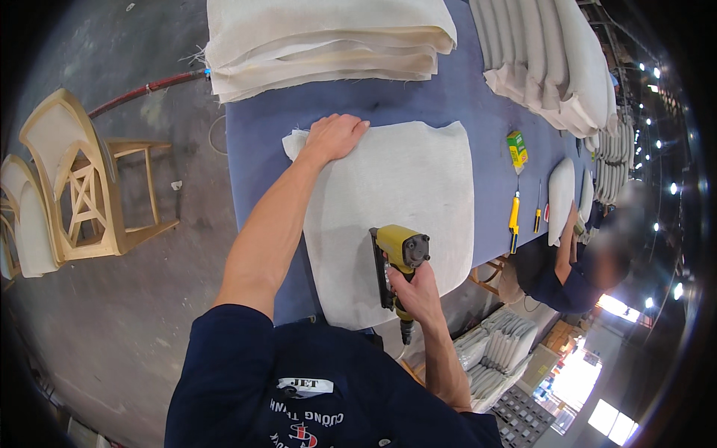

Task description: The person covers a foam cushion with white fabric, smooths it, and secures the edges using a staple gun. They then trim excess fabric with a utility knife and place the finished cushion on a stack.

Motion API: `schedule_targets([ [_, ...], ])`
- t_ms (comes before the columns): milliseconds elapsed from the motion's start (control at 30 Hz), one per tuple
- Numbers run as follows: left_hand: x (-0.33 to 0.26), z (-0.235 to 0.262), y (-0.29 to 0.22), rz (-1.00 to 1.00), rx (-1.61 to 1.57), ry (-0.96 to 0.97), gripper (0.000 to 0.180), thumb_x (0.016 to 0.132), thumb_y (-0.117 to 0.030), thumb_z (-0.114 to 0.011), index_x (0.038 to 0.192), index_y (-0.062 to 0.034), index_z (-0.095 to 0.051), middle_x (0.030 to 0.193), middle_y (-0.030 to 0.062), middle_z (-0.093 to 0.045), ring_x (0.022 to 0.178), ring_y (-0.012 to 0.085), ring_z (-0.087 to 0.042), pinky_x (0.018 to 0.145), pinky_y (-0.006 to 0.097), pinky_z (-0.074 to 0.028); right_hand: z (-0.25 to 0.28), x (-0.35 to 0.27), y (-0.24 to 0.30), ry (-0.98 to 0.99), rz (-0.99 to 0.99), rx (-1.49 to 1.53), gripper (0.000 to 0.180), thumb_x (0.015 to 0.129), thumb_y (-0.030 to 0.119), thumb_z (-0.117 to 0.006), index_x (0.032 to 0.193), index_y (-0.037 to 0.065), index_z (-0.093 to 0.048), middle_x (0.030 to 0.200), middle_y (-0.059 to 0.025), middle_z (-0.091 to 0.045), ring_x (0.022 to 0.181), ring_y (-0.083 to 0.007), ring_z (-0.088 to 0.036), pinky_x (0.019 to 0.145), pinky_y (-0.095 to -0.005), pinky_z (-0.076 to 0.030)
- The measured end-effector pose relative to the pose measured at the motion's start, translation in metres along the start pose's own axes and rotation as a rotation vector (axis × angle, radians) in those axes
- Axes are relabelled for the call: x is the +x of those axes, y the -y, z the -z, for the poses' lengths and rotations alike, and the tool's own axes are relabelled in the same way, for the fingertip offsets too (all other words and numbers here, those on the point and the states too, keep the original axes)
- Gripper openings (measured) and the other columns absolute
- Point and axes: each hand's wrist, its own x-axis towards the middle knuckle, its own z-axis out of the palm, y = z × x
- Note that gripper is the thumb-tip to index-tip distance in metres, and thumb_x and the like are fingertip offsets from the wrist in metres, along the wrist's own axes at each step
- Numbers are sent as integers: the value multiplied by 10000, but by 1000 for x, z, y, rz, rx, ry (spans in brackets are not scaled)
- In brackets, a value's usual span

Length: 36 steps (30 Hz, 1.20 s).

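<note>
Your right hand [420, 293] is wrapped tight round the grip of the yellow stapler [399, 257], nose sitting on the near edge of the pad [396, 201], right about 6 o'clock on it. Your left hand [334, 137] is flat, fingers spread, holding nothing, just pressing down the pad's far left corner at roughly 11 o'clock, where the fabric bunches up a little past the edge.

The pad itself lies in the middle of the blue table [485, 127], its near edge hanging a bit over the table's rim toward you. Bare table runs along the pad's left side and there's a wider strip off to 3 o'clock.

Further out: folded fabric stack [321, 45] at 12 o'clock, close to your left hand but not touching. Row of finished cushions [553, 60] at 1 to 2 o'clock. A small green box [517, 148] and a yellow knife [514, 216] sit at 3 o'clock, well apart from the pad. Another person [575, 276] works at the table's right edge. Chair frames [75, 179] stand on the floor at 9 o'clock.
</note>
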Motion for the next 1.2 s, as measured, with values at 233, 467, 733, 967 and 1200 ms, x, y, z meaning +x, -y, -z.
schedule_targets([
  [233,2,0,0,11,2,2,494,1082,-463,-472,1015,-68,-761,1029,205,-757,1039,446,-688,934,544,-525,-4,2,12,76,-34,-127,317,978,52,-639,1285,-28,-651,1093,-46,-708,854,-97,-612,746,-279,-513],
  [467,0,3,0,22,-7,11,493,1076,-470,-481,1010,-72,-764,1036,203,-757,1051,443,-685,937,538,-526,-1,1,7,83,-14,-178,347,954,79,-665,1281,-39,-658,1059,-53,-717,928,-123,-637,832,-302,-527],
  [733,5,-15,9,-66,59,-89,505,1080,-480,-459,1030,-80,-765,1060,203,-754,1065,447,-678,943,538,-521,67,-62,-23,-230,1,-19,425,894,50,-728,1300,-51,-653,1155,-90,-738,1028,-149,-674,915,-326,-541],
  [967,-20,-2,-12,-238,202,-432,253,1030,-303,-602,1099,-86,-712,1145,143,-735,1110,396,-664,981,521,-506,164,-79,-111,-528,103,297,536,943,-11,-663,1467,9,-550,1125,-34,-696,945,-92,-643,818,-259,-525],
  [1200,-194,-51,-24,-233,301,-679,471,910,-70,-670,1372,-26,-588,1411,279,-520,1318,450,-502,1111,537,-411,253,15,-204,-674,133,-185,745,882,28,-672,1589,37,-437,1344,-266,-576,1226,-417,-589,1051,-460,-477],
])
